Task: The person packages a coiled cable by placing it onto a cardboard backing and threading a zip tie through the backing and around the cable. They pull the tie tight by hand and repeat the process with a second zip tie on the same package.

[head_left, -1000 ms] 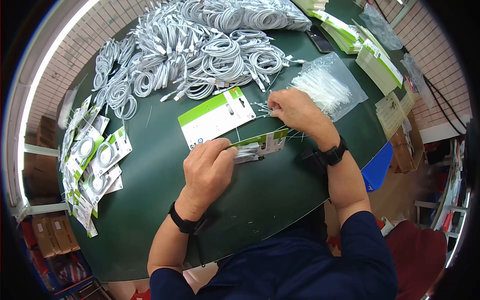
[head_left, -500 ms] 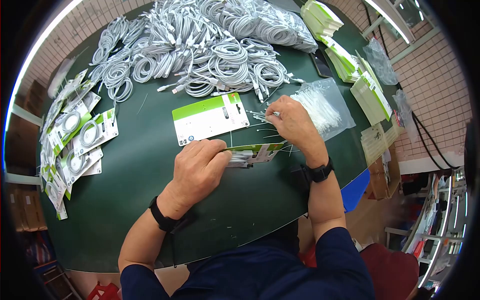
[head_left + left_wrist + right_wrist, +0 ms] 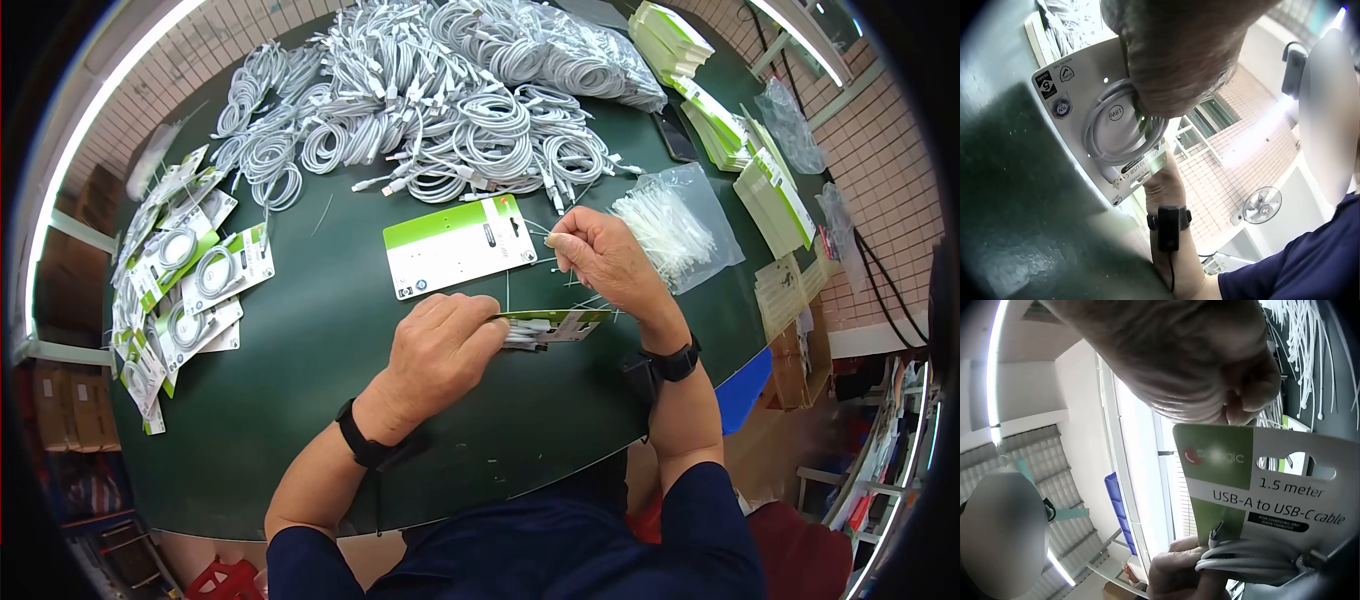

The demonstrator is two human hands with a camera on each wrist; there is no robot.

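My left hand (image 3: 445,350) grips a green-and-white packaging card (image 3: 578,322) by its left end, above the near side of the table. Strapped to the card is a coiled grey USB cable (image 3: 1100,125); the card stands nearly edge-on in the head view. In the right wrist view its face reads USB-A to USB-C cable. Just beyond it, my right hand (image 3: 608,262) has thumb and forefinger pinched together on a thin white cable tie (image 3: 538,229). A second card (image 3: 450,262) lies flat on the table, its right edge close to those fingertips.
Coiled grey cables (image 3: 500,140) cover the far side. A clear bag of cable ties (image 3: 665,230) lies right of my right hand. Finished-looking cable cards (image 3: 180,290) pile up at left. Card stacks (image 3: 775,200) and a phone (image 3: 676,138) are at the right.
The head view has shifted. My right hand has drawn slightly away from the small bunch of loose ties, fingertips pinched. The card in my left hand has tilted more edge-on.
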